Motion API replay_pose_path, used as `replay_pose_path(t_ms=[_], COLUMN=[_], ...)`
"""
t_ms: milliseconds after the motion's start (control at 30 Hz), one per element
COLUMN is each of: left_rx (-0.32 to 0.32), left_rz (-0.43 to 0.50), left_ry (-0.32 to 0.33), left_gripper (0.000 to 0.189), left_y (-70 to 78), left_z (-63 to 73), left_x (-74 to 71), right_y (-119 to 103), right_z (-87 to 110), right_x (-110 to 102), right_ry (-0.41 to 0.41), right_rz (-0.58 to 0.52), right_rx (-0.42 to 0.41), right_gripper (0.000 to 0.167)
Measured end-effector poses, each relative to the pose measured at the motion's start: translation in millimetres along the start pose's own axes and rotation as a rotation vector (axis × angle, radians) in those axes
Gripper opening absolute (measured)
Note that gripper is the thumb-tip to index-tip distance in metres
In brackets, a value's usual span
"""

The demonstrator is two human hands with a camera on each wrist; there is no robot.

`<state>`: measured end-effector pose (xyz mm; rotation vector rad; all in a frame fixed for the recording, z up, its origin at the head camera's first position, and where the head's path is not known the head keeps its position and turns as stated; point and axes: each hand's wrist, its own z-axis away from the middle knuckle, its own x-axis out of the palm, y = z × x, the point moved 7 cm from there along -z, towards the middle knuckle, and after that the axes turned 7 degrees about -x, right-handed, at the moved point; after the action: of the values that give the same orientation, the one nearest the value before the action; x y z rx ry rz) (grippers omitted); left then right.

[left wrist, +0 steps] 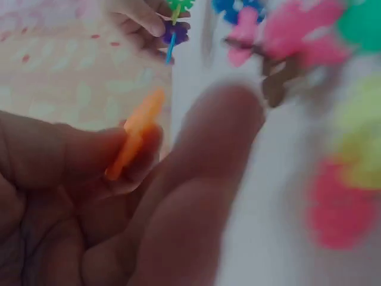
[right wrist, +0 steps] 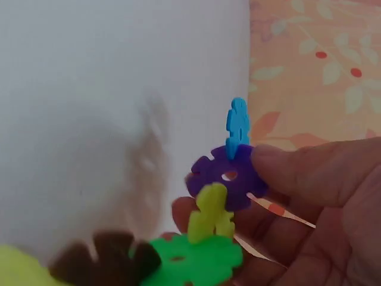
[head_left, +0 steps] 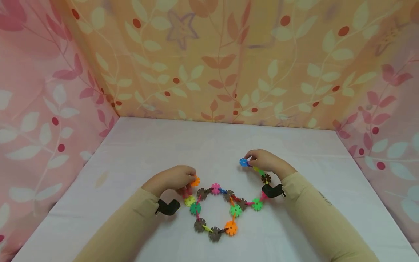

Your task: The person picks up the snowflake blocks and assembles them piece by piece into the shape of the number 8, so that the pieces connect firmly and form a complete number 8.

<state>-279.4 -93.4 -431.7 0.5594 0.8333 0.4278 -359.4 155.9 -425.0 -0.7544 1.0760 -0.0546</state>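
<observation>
My left hand (head_left: 176,177) pinches an orange notched plastic disc (left wrist: 140,134) between thumb and fingers. Beneath it, a yellow disc (head_left: 190,200) joins the left side of a ring of interlocked discs (head_left: 215,234) on the table. From the ring's right side a chain curves up through a green disc (head_left: 257,204) to my right hand (head_left: 266,160). There my thumb and fingers hold a purple disc (right wrist: 208,174) near the chain's end. A blue disc (right wrist: 238,122) is slotted into it at the tip, with yellow and green discs (right wrist: 190,262) behind.
A white-covered table (head_left: 147,142) carries the discs. Patterned cloth walls (head_left: 216,72) stand at its back and sides. A black wrist mount (head_left: 273,190) on the right sleeve overlaps part of the chain in the head view.
</observation>
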Motion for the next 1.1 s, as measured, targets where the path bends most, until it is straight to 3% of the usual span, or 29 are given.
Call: replay_pose_path(t_ms=[100,200,367,467,567,767,867,967,1100], left_rx=[-0.036,-0.045,-0.045,-0.038,-0.035,-0.038,0.005,0.100,0.189], left_rz=[0.115,0.187,0.283,0.255,0.226,0.269,0.248,0.100,-0.088], left_ry=[-0.062,-0.074,0.006,0.053,0.060,0.022,0.013,0.106,0.244], left_gripper=[0.027,0.026,0.024,0.023,0.023,0.025,0.024,0.021,0.013], left_y=[-24.4,-38.1,-49.4,-49.8,-47.5,-41.3,-32.2,-11.5,28.3], left_z=[10.6,11.5,-1.5,-13.3,-25.8,-42.8,-47.6,-47.9,-40.8], left_x=[11.8,20.5,19.8,14.5,9.7,5.7,6.0,2.3,4.1], right_y=[2.6,9.2,14.6,12.7,8.6,-4.1,-11.4,-16.9,-19.0], right_z=[4.4,12.0,22.2,25.5,26.8,27.1,26.4,25.0,22.3], right_x=[2.8,6.6,18.0,24.3,28.9,32.8,34.8,37.3,39.4], right_ry=[-0.042,-0.081,-0.121,-0.120,-0.103,-0.054,-0.040,-0.031,-0.018], right_rz=[0.044,0.041,-0.036,-0.052,-0.047,-0.075,-0.079,-0.073,-0.061], right_rx=[-0.008,0.009,0.062,0.061,0.032,-0.026,-0.039,-0.067,-0.101], right_gripper=[0.023,0.023,0.025,0.025,0.023,0.022,0.019,0.017,0.016])
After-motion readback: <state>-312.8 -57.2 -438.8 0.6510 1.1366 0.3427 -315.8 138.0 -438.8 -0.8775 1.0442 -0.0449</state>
